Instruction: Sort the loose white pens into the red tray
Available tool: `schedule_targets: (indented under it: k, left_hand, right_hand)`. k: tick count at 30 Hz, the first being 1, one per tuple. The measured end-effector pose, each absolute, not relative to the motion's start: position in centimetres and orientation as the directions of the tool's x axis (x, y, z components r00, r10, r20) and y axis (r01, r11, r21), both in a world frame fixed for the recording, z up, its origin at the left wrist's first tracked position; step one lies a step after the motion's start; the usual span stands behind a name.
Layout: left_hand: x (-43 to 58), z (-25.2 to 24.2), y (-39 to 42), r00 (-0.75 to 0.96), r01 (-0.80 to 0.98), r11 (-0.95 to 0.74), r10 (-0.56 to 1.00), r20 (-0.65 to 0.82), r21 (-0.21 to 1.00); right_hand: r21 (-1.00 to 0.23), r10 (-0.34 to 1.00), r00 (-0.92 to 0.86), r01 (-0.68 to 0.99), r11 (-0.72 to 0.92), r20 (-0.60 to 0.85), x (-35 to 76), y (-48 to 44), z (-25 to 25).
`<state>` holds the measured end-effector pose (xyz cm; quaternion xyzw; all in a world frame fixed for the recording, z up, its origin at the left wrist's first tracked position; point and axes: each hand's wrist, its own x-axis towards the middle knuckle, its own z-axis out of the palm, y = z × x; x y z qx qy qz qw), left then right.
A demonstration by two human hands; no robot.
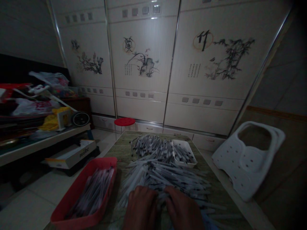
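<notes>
Plastic tubes (pixel 177 174) meet left hand (pixel 141 206) and right hand (pixel 183 207), both curled.

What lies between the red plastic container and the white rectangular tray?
In the head view, a loose heap of thin translucent tubes lies between them on the table.

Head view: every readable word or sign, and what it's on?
"nike", slightly blurred: white box
"竹": right door panel
Probably "蘭", stylised: middle door panel
Left door panel: character too blurred to read
Small script columns, middle and right panels: too small
Plastic bag: pinkish print, unreadable
</notes>
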<state>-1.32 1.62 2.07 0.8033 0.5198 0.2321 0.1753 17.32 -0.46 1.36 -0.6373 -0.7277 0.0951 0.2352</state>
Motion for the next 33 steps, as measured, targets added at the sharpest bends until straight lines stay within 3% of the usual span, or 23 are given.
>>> schedule_targets:
  k: [5, 12, 21, 26, 33]
  left_hand:
    - [-2.8, 2.1, 1.9, 0.189, 0.617, -0.337, 0.941, 0.282, 0.712]
    - [-3.8, 3.1, 2.0, 0.008, 0.336, -0.092, 0.995, 0.094, 0.937]
    - [-3.9, 2.9, 2.1, -0.088, 0.125, 0.020, 0.996, -0.009, 0.992]
    - [-4.2, 3.4, 2.1, -0.115, 0.096, 0.015, 0.993, -0.004, 0.995]
    - [-4.8, 3.0, 2.2, -0.126, 0.092, 0.082, 0.990, -0.071, 0.992]
  right_hand:
    - [-0.496, 0.969, 0.067, 0.866, 0.062, 0.238, 18.3, -0.6, 1.9]
    - [-0.433, 0.987, 0.006, 0.899, 0.064, 0.158, 19.5, -0.6, 2.0]
    - [-0.389, 0.988, -0.137, 0.908, 0.156, 0.078, 17.4, -0.9, 2.0]
    - [-0.334, 0.989, -0.144, 0.931, 0.146, 0.032, 15.1, -1.2, 2.5]
    - [-0.392, 0.989, -0.142, 0.908, 0.148, 0.045, 15.3, -0.9, 2.6]
